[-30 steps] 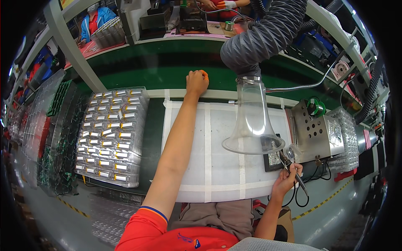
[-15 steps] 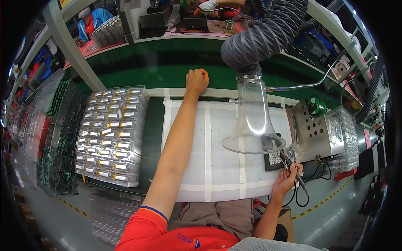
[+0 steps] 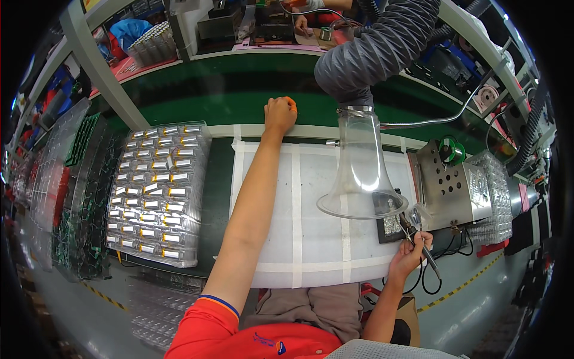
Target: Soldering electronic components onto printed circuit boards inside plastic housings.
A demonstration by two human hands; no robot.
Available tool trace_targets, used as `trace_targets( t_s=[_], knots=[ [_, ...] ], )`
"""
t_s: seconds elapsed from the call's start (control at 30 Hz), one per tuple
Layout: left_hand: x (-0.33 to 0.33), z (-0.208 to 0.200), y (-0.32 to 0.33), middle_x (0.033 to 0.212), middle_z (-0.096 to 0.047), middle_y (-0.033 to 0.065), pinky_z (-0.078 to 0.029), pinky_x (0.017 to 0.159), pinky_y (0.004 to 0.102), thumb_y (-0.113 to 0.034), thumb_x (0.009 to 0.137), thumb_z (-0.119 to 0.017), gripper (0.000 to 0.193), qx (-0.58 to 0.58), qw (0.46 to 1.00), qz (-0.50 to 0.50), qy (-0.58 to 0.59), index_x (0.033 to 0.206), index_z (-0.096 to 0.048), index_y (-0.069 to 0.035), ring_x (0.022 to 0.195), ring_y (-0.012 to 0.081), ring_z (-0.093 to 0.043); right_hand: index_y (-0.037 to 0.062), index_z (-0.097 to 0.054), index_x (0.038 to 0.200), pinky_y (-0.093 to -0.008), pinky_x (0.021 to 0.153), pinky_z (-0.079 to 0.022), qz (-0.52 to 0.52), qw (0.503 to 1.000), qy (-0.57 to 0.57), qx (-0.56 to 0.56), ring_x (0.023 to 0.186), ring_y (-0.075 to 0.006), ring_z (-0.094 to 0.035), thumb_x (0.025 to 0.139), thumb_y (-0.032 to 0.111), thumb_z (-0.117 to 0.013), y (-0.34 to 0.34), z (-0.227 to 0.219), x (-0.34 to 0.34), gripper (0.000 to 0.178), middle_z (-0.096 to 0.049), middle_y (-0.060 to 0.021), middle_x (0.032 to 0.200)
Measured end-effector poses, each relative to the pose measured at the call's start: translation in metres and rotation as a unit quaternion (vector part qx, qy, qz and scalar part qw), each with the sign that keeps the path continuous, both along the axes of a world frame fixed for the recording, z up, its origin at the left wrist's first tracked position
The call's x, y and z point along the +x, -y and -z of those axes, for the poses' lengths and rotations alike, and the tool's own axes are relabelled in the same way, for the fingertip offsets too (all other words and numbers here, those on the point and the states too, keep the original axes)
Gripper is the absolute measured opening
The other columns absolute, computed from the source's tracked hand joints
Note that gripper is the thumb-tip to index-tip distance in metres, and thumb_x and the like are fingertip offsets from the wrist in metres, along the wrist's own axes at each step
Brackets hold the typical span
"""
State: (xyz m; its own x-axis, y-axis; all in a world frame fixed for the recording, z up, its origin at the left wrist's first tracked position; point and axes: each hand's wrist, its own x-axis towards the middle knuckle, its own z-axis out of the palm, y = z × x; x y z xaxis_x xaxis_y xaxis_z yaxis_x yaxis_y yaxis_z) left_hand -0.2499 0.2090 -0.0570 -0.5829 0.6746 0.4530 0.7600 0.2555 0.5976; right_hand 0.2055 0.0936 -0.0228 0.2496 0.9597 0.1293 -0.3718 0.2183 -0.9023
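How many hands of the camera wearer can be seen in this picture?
2: the left hand is over the green belt; the right hand holds the soldering iron.

You are looking through the left one of two wide fisheye cameras on your head, which faces down and forward over your red shirt and your lap at the lower edge, with the picture upright and its left being your own left. The view stands above the worktop, near enough to take in both your left hand and right hand inside its round frame. It reaches past the green strip to the stations opposite, and straight edges bow toward its dark rim, with floor showing low on either side
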Motion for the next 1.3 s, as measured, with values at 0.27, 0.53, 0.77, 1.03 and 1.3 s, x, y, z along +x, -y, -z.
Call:
trace_targets(
  t_s=[0.27, 0.53, 0.77, 1.03, 1.3],
  knots=[
    [-0.02, 0.012, -0.011, 0.083, -0.07, 0.0158, -0.052, 0.07, 0.0426, -0.024, 0.082, -0.062, 0.021, 0.02, 0.997, 0.071, -0.007, 0.088, -0.073, -0.007, 0.076, 0.0323, -0.068, 0.0161, -0.05, 0.089, -0.0179, 0.046, -0.024, 0.017, 1.0, -0.006, -0.025, 0.059, -0.0009, -0.034, 0.086, 0.006, -0.059, -0.001, 0.002, 0.002, 0.013, -0.041, 0.008, 0.073],
    [-0.013, 0.001, -0.004, 0.083, -0.068, 0.018, -0.048, 0.075, 0.0428, -0.016, 0.084, -0.063, 0.016, 0.015, 0.999, 0.045, 0.001, 0.091, -0.072, -0.005, 0.08, 0.0334, -0.062, 0.0087, -0.045, 0.09, -0.0181, 0.044, -0.023, -0.033, 0.998, -0.053, -0.016, 0.049, -0.0014, -0.027, 0.088, 0.002, -0.056, -0.002, -0.004, 0.004, 0.013, -0.04, 0.0044, 0.069],
    [-0.013, 0.001, -0.004, 0.083, -0.067, 0.0176, -0.048, 0.077, 0.0427, -0.017, 0.084, -0.063, 0.018, 0.005, 0.999, 0.047, 0.014, 0.093, -0.072, -0.005, 0.082, 0.0341, -0.061, 0.0081, -0.045, 0.09, -0.018, 0.044, -0.023, -0.037, 0.997, -0.067, -0.011, 0.049, -0.0015, -0.027, 0.087, 0.002, -0.056, -0.002, -0.002, 0.006, 0.013, -0.04, 0.0046, 0.068],
    [-0.017, 0.01, -0.011, 0.087, -0.068, 0.0193, -0.051, 0.077, 0.0467, -0.019, 0.083, -0.061, 0.017, 0.018, 0.998, 0.032, -0.055, 0.088, -0.072, -0.006, 0.085, 0.0377, -0.064, 0.013, -0.047, 0.084, -0.017, 0.043, -0.023, 0.019, 0.998, -0.066, -0.003, 0.05, 0.0002, -0.029, 0.088, 0.007, -0.058, -0.003, 0.003, 0.004, 0.014, -0.037, 0.0074, 0.067],
    [-0.004, 0.004, -0.004, 0.092, -0.067, 0.0133, -0.047, 0.083, 0.0453, -0.012, 0.081, -0.059, 0.012, 0.009, 1.0, -0.001, -0.026, 0.084, -0.07, -0.008, 0.094, 0.0329, -0.058, 0.0096, -0.047, 0.089, -0.0192, 0.044, -0.025, 0.0, 0.999, -0.049, 0.011, 0.05, -0.003, -0.03, 0.093, 0.012, -0.053, 0.0, 0.0, 0.001, 0.008, -0.034, 0.0052, 0.064]
  ],
)
